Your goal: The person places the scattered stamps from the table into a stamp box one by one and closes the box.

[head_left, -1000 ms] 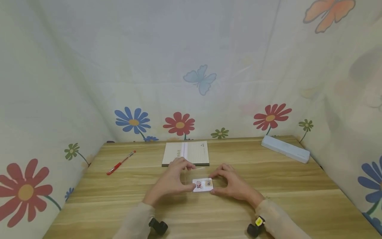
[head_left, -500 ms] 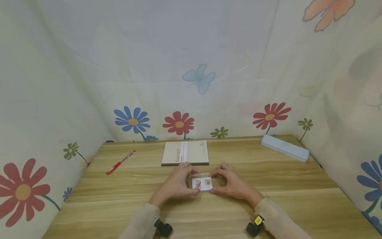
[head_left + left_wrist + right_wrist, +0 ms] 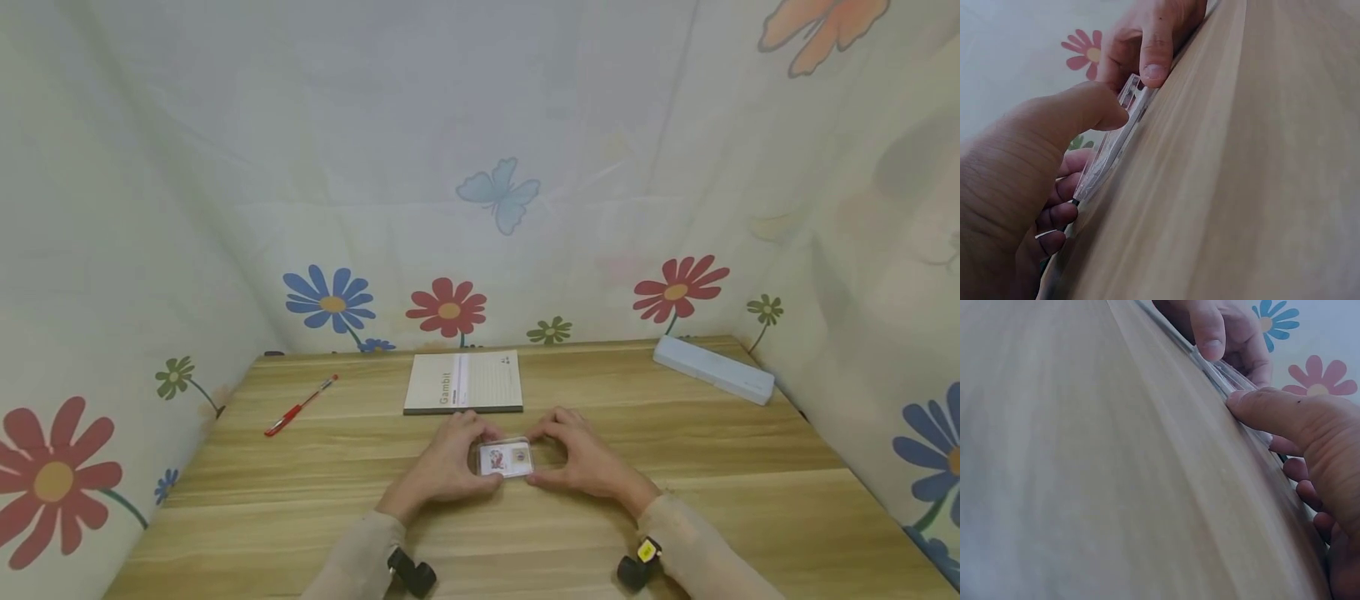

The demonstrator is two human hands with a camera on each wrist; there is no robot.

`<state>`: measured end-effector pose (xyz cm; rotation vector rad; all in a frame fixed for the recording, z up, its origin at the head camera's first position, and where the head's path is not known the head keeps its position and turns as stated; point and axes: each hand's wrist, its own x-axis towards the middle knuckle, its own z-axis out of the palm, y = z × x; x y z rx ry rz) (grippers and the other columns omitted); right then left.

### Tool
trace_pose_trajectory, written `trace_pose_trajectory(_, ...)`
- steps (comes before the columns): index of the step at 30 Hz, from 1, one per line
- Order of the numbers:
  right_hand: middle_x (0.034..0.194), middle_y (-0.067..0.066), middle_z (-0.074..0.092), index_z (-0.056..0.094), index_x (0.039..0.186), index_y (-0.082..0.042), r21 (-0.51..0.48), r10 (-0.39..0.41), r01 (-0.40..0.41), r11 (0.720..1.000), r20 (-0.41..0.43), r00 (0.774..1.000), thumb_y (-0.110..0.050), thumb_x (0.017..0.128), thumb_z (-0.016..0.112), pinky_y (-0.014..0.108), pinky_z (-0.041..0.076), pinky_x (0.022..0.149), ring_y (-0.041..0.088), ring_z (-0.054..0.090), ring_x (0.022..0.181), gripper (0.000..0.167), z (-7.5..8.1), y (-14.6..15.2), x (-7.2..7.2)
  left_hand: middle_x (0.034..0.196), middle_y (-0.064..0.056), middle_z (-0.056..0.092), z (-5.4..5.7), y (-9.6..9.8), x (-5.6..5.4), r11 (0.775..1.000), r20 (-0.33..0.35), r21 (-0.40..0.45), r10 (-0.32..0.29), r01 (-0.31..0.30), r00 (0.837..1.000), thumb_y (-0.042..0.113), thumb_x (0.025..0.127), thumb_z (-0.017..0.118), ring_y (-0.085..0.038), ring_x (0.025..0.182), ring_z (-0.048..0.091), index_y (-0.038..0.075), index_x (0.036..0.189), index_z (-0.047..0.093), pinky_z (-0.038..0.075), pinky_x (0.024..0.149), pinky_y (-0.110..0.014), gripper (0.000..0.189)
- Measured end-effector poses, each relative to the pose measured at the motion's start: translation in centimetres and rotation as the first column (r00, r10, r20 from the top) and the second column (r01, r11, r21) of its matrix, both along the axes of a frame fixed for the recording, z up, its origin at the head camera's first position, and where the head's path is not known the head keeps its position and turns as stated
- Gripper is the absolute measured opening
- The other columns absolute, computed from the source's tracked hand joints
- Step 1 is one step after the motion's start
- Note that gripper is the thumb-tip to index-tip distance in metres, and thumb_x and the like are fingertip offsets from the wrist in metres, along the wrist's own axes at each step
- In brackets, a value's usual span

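A small clear plastic case (image 3: pixel 506 460) with a white insert printed with two small pictures lies at the table's middle. My left hand (image 3: pixel 450 458) grips its left end, thumb along the near edge and fingers at the far side. On the right end, my right hand (image 3: pixel 583 458) pinches the case between thumb and fingers. Seen edge-on in the left wrist view, the clear case (image 3: pixel 1110 147) sits close over the wood, its transparent upper part over the white layer. The right wrist view shows both thumbs at the near edge of the case (image 3: pixel 1225 375).
A cream notebook (image 3: pixel 462 382) marked "Gambit" lies just behind the hands. To the left is a red pen (image 3: pixel 302 406), and a pale blue oblong case (image 3: pixel 714 370) lies at the back right. Flowered cloth (image 3: pixel 570 250) hangs round the wooden table (image 3: pixel 300 492).
The clear lid in my left hand has come down from a raised, tilted position onto the white-lined base. My left hand has shifted slightly right; the right hand has stayed nearly still.
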<state>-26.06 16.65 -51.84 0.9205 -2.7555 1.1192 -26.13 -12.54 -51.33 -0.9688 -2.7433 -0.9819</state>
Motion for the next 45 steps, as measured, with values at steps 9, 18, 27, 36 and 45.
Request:
trace_pose_trajectory(9,0.13,-0.006,0.059,0.074,0.139,-0.022,0.005,0.017,-0.017,1.0,-0.016,1.0,-0.05,0.085,0.096,0.052,0.041,0.112,0.02,0.049,0.13,0.065,0.5,-0.1,0.1,0.12,0.006,0.064,-0.2,0.2,-0.2,1.0,-0.019,-0.019,0.019,-0.019,1.0,0.04,0.078,0.096,-0.013,0.111,0.051,0.022,0.125,0.077,0.045,0.1,-0.04,0.054)
trace_pose_trajectory(18,0.128,-0.007,0.059,0.075,0.135,-0.027,0.002,0.009,-0.009,1.0,-0.017,1.0,-0.053,0.086,0.095,0.05,0.042,0.109,0.017,0.049,0.127,0.059,0.2,-0.1,0.1,0.118,0.007,0.064,-0.3,0.1,-0.1,1.0,-0.011,-0.021,0.013,-0.013,1.0,0.043,0.08,0.096,-0.013,0.109,0.05,0.024,0.128,0.077,0.043,0.099,-0.04,0.056)
trace_pose_trajectory(27,0.129,-0.007,0.06,0.076,0.129,-0.03,-0.017,0.007,-0.007,1.0,0.012,1.0,-0.051,0.085,0.097,0.054,0.041,0.113,0.019,0.049,0.129,0.053,0.4,0.0,0.2,0.115,0.007,0.062,-0.5,-1.5,0.2,0.997,-0.024,-0.027,0.069,-0.07,0.997,0.052,0.076,0.1,-0.014,0.109,0.049,0.025,0.131,0.078,0.041,0.102,-0.044,0.065)
trace_pose_trajectory(36,0.127,-0.01,0.059,0.077,0.129,-0.029,-0.016,0.006,-0.005,1.0,0.011,1.0,-0.05,0.084,0.097,0.053,0.042,0.113,0.018,0.05,0.128,0.054,0.4,-0.1,0.2,0.113,0.01,0.059,-0.8,-1.9,0.1,0.995,-0.025,-0.044,0.084,-0.085,0.996,0.055,0.076,0.099,-0.014,0.11,0.049,0.027,0.125,0.078,0.04,0.102,-0.045,0.06)
trace_pose_trajectory(45,0.131,-0.007,0.061,0.075,0.136,-0.025,-0.007,0.026,-0.026,1.0,-0.028,0.999,-0.051,0.087,0.095,0.052,0.042,0.112,0.019,0.05,0.129,0.059,0.4,-0.1,0.2,0.113,0.009,0.059,-0.8,-1.9,0.1,0.995,-0.019,-0.03,0.091,-0.092,0.996,0.055,0.077,0.099,-0.015,0.111,0.049,0.026,0.124,0.079,0.04,0.103,-0.048,0.059)
